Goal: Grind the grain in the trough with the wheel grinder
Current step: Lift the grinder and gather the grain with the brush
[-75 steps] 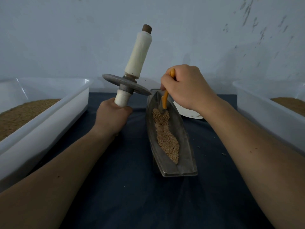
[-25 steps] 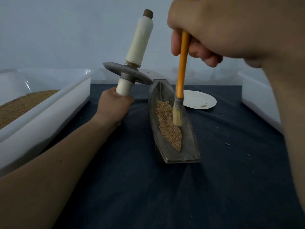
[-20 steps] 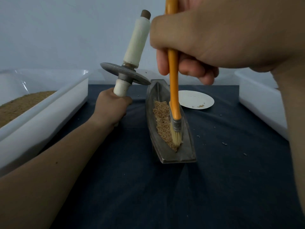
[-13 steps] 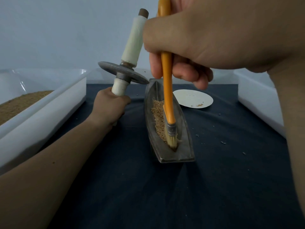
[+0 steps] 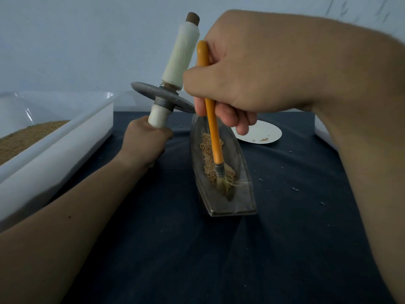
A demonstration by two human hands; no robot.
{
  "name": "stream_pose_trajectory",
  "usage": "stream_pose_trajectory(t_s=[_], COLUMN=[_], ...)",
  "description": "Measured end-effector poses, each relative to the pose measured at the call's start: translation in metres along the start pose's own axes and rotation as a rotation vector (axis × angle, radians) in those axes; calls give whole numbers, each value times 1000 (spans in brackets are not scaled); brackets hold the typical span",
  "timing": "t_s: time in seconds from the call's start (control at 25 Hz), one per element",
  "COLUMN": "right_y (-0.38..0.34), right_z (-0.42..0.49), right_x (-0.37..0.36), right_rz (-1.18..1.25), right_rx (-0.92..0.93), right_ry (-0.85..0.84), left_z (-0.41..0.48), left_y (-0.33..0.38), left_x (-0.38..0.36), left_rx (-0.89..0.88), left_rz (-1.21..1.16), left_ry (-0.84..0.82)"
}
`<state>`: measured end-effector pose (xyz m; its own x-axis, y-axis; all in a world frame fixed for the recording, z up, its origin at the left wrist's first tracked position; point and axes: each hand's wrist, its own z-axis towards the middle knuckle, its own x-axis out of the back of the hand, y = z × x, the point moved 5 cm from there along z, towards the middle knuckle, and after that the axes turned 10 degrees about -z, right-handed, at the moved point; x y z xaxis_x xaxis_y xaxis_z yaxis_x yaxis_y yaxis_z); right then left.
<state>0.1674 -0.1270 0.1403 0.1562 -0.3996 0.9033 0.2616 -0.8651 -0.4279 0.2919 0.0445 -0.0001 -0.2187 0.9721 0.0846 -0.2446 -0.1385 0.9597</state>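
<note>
A boat-shaped metal trough (image 5: 243,172) lies on the dark cloth at the centre, with a strip of brown grain (image 5: 208,154) along its bottom. My left hand (image 5: 143,142) grips the lower white handle of the wheel grinder (image 5: 163,97), held upright and tilted, left of the trough and off the grain. My right hand (image 5: 238,77) grips an orange-handled brush (image 5: 213,137) above the trough. The bristles press into the near end of the grain, splayed against the metal.
A white tub (image 5: 54,145) holding brown grain stands along the left. Another white tub (image 5: 320,128) is at the right, mostly hidden by my right arm. A white paper plate (image 5: 263,133) with a few grains lies behind the trough. Loose grains dot the dark cloth (image 5: 285,216).
My right hand has drawn the brush from the trough's far end toward the near end, pushing the grain along. Over the last half second it dropped lower. My left hand kept the grinder still.
</note>
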Motion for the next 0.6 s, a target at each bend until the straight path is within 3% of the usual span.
stream_pose_trajectory(t_s=[0.16, 0.44, 0.6], right_y=[-2, -4, -6], right_z=[-2, -9, -9], right_x=[-2, 25, 22], right_rz=[-46, -99, -55], right_rx=[25, 171, 198], right_ry=[13, 284, 196], left_z=[1, 0, 0], left_y=[0, -1, -1], left_x=[0, 1, 1], left_rx=[5, 4, 17], left_rz=[12, 20, 18], left_ry=[-4, -6, -15])
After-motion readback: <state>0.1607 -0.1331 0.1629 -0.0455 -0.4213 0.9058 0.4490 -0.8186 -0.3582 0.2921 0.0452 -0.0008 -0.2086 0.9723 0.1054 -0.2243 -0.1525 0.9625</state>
